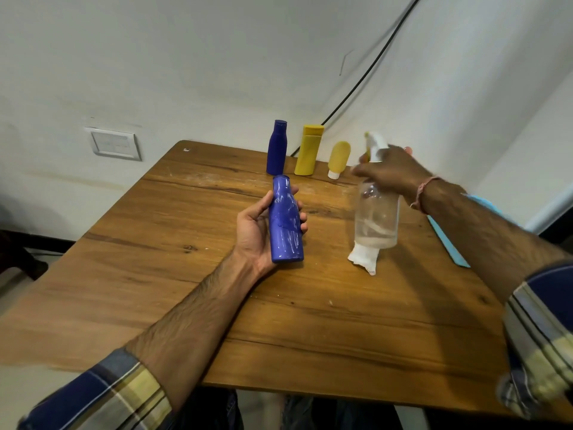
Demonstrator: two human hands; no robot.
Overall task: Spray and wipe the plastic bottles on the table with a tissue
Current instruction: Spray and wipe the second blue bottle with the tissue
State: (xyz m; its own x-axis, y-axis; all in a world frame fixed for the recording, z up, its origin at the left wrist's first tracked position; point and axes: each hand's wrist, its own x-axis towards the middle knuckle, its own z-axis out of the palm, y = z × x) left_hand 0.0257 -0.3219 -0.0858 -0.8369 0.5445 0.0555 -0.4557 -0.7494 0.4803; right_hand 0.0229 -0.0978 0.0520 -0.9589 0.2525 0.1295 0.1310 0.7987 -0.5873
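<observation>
My left hand [255, 226] grips a blue plastic bottle [286, 221], wet with streaks of liquid, above the middle of the wooden table [173, 243]. My right hand [392, 172] grips the neck of a clear spray bottle [376, 218] with a white trigger head, standing to the right of the blue bottle. A crumpled white tissue [364, 259] lies at the spray bottle's base, partly under it. At the table's far edge stand a second blue bottle [277, 148], a tall yellow bottle [308, 150] and a small yellow tube [338, 159] on its white cap.
A light blue flat strip [449, 240] lies along the table's right edge under my right forearm. A black cable [356, 85] runs down the wall behind the bottles. A white wall switch [114, 145] is at the left. The walls meet in a corner behind the table.
</observation>
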